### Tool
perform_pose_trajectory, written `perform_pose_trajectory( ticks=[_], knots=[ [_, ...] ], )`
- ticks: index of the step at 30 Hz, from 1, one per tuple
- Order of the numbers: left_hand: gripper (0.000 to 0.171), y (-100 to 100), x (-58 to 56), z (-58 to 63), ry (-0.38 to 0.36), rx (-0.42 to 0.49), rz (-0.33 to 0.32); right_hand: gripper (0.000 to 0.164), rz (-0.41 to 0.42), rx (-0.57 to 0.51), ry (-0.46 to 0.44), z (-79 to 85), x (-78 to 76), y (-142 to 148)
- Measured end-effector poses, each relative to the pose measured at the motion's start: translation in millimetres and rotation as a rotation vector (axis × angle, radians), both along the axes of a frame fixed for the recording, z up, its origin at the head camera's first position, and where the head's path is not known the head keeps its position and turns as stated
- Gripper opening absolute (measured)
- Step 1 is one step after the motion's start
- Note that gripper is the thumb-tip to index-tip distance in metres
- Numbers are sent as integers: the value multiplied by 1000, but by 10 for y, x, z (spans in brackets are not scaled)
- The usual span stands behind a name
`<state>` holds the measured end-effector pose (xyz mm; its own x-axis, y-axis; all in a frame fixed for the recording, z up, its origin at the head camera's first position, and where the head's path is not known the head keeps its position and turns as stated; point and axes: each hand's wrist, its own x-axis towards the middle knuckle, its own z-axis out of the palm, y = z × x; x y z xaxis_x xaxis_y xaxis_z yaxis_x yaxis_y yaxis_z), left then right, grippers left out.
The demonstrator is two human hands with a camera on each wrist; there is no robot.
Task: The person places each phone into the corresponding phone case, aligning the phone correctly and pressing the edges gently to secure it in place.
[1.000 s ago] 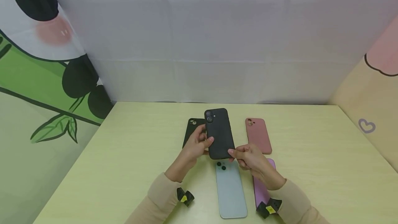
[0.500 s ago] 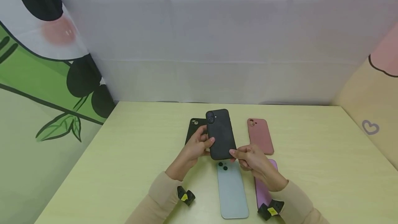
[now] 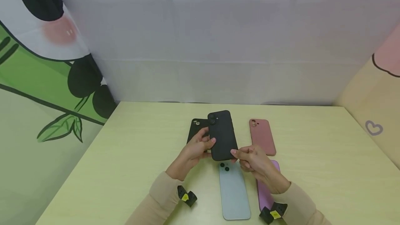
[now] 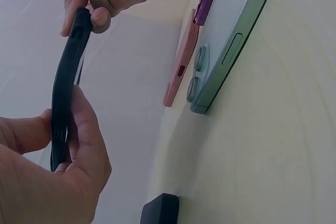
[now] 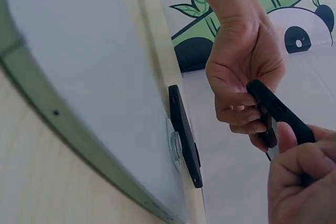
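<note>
Both hands hold a black phone case above the table, its camera end pointing away. My left hand grips its left edge, thumb on the back and fingers behind. At the lower right corner, my right hand pinches it between thumb and fingers. The left wrist view shows the case edge-on, slightly bowed, with small holes along that edge. Whether a phone sits inside, I cannot tell. Below the hands lies a pale blue phone, its two lenses facing up.
Another black case lies behind my left hand, partly covered. A pink case lies to the right at the back. Partly under my right forearm is a purple phone or case. The pale yellow table meets a cloth backdrop.
The head view has shifted slightly, so everything sits a little further right. Both hands keep the same hold on the black phone case, which has barely moved.
</note>
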<state>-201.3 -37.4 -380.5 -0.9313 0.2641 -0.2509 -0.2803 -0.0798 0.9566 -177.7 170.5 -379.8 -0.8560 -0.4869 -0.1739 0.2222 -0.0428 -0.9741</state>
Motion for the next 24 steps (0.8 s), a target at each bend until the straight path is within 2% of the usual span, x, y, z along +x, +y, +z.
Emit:
perform_pose_trajectory(
  ticks=[3,7,10,13,17,24],
  knots=[
    [47,0,2,-4,-5,4,3,28,-17,35,14,10,2,-6],
    [46,-1,9,-12,-5,-5,17,34,-71,154,84,21,-1,-19],
    [46,6,10,-10,-14,3,14,36,-146,241,95,28,-24,-3],
    [53,31,2,0,-27,39,-7,32,-221,286,80,29,-80,54],
    [62,76,-23,14,-27,75,-6,27,-261,274,98,17,-171,125],
    [58,111,-138,5,8,63,92,24,-236,216,155,4,-308,211]
  ],
)
